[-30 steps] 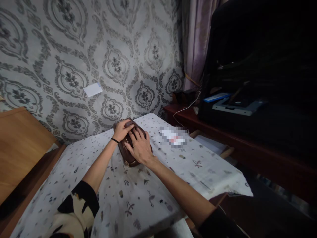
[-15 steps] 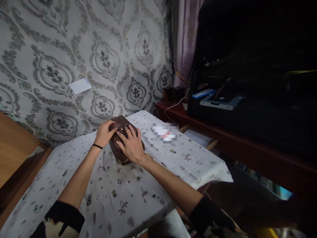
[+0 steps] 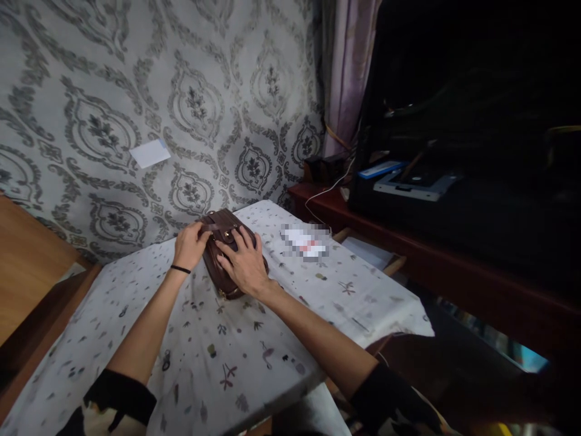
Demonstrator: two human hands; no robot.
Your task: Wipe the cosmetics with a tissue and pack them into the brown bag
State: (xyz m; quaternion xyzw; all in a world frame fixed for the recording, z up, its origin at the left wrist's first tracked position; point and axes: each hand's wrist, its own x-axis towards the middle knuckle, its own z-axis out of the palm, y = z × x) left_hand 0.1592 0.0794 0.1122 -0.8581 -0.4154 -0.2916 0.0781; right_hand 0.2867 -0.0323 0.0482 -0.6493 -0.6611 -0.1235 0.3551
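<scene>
A dark brown handbag [image 3: 215, 266] with ribbed sides and small gold-coloured metal fittings lies on the cloth-covered table. At its left edge, my left hand [image 3: 189, 247] is closed, thumb and fingers pinched against the bag beside a brown strap; the exact part between the fingertips is too small to make out. My right hand [image 3: 245, 261] rests on the bag's upper face with its fingers spread, the fingertips near a gold-coloured fitting on the strap. It covers the bag's right middle part.
White patterned cloth [image 3: 254, 375] covers the table. A blurred-out white and red item [image 3: 305, 242] lies to the right of the bag. Beyond it, a partly open drawer [image 3: 367, 253] juts from a dark red cabinet [image 3: 436, 254] bearing a large black screen [image 3: 476, 121]. Patterned wall [image 3: 195, 109] stands behind.
The view has shifted slightly. My left fingers have moved a little off the strap, so more of it shows. My right hand stays spread on the bag.
</scene>
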